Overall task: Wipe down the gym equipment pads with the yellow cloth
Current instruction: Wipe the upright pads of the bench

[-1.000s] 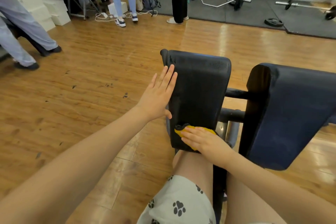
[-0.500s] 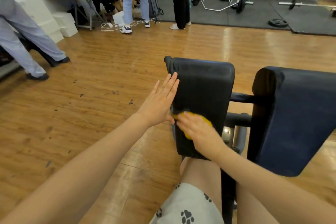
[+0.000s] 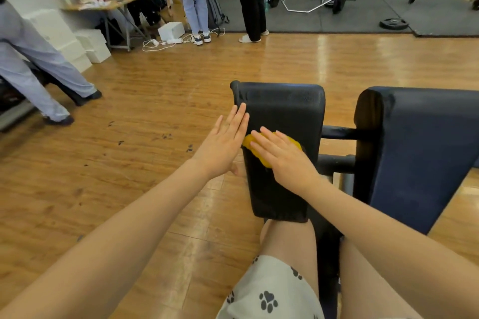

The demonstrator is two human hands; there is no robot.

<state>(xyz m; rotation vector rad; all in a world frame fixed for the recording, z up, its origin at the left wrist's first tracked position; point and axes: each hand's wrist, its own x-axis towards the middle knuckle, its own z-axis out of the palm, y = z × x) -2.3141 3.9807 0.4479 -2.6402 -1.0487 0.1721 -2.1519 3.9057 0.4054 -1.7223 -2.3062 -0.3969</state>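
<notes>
My right hand presses the crumpled yellow cloth flat against the middle of the narrow black padded leg pad — fingers straight, slightly spread over it. My left hand rests on the pad's left edge, fingers straight and together. The wider dark blue pad stands just beside — untouched.

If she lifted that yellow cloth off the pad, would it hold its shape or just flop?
Probably flop: the yellow cloth lies bunched and flattened under her right hand, taking its shape. It looks light, since flat fingers alone press it against the black pad. It would likely slide easily on that smooth surface.
</notes>
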